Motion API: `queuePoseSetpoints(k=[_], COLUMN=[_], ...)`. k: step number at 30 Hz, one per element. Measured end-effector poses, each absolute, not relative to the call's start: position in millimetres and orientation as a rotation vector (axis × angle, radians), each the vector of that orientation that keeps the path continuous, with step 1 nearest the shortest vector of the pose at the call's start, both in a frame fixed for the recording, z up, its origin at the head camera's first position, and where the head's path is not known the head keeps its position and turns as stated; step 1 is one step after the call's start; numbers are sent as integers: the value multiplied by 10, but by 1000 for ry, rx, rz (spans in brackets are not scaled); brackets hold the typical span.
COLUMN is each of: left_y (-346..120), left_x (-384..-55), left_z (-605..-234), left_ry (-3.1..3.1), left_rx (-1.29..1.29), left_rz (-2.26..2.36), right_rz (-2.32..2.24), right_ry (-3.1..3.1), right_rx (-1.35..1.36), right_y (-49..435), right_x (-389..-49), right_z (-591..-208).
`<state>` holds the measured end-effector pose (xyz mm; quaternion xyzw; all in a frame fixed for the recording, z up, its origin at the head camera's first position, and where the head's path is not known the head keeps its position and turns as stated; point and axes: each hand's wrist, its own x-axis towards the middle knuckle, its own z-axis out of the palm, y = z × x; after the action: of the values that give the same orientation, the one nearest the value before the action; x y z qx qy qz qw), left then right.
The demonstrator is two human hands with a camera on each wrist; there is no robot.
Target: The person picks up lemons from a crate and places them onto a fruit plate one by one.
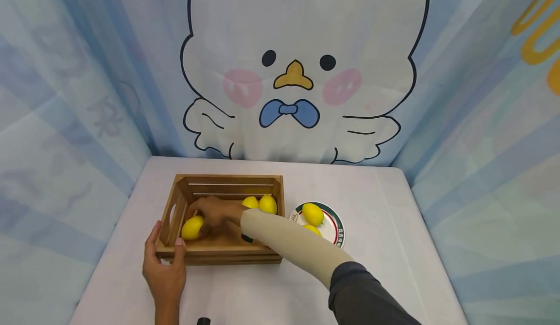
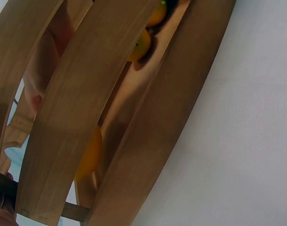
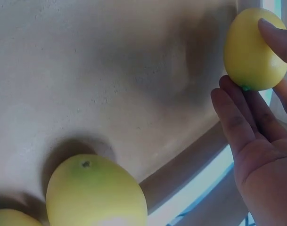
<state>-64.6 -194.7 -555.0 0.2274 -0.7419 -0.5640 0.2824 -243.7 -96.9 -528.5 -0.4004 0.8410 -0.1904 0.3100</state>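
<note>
A slatted wooden crate stands on the white table, left of the plate. My left hand grips its front left corner, thumb on the front and fingers along the left side. Inside the crate, my right hand holds a yellow lemon at the left end, thumb on one side and fingers on the other in the right wrist view. Two more lemons, one of them whole in sight, lie at the crate's right end, partly behind my right forearm.
Right of the crate stands a white plate with a green and red rim, bearing two lemons. My right forearm crosses over the crate's right wall and overlaps the plate. A small black object shows at the bottom edge. Printed curtains surround the table.
</note>
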Motion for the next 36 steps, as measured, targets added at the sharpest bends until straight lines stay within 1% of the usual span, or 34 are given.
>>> queuePoseSetpoints(k=[8,15,20,28,32,36], left_y=[-1935,-1928,-1920,-1911,-1898,-1901], left_x=[-649,-646,-644,-667,-684,-700], left_z=[-5533,-5520,-5528,-5587,-5606,-5612], left_ry=[-1975,-1986,-1991,-2002,-1989,-1952], left_rx=[595,610,624,631,648,651], left_rz=[-1517,-1504,-1489,-1468,-1450,-1427], right_rz=[-538,-532,-563,-572,-580,-596], right_ry=[2228,2257,2268,2292,2292,2281], right_rx=[-1127,-1150,-1177,-1115,-1049,-1061], right_y=[-913,-867,-830,-744,-714,-718], right_x=[-2504,-2537,-2586,-2643,-2646,-2652], right_z=[-5256,-5154,-5169,-5289,-5298,-5267])
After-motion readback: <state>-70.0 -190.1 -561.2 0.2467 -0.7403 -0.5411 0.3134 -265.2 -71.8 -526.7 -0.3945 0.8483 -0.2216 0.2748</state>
